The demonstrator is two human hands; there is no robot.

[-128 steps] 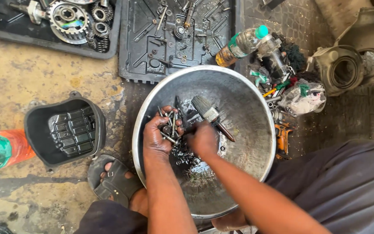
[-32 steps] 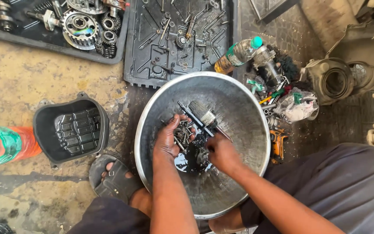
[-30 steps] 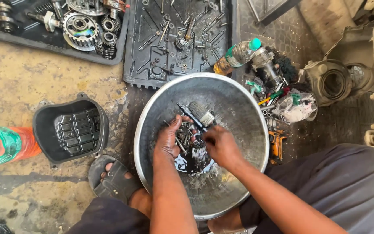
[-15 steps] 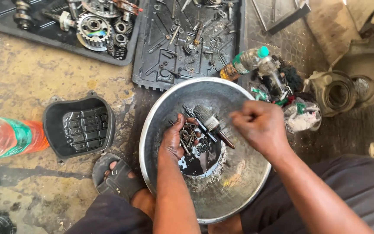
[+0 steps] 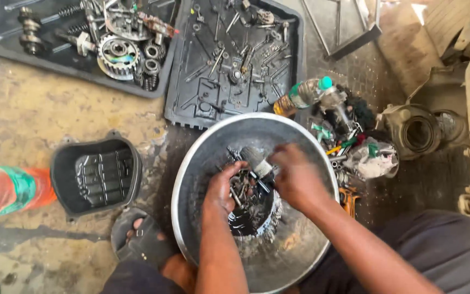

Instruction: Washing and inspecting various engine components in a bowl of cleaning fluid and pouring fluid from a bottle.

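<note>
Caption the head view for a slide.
Both hands, left hand and right hand, work small metal parts in a steel basin.

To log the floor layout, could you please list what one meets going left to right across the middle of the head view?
Plastic bottle → black cover → metal basin → left hand → right hand → crumpled bag → round metal housing.

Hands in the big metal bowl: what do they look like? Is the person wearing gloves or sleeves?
No gloves and no sleeves. The left hand and right hand are bare, and both forearms are bare as far as the picture shows. No watch, ring or bracelet shows. The fingers look wet and smeared with dark, oily grime. The person wears dark grey trousers and a dark strapped sandal.
</note>
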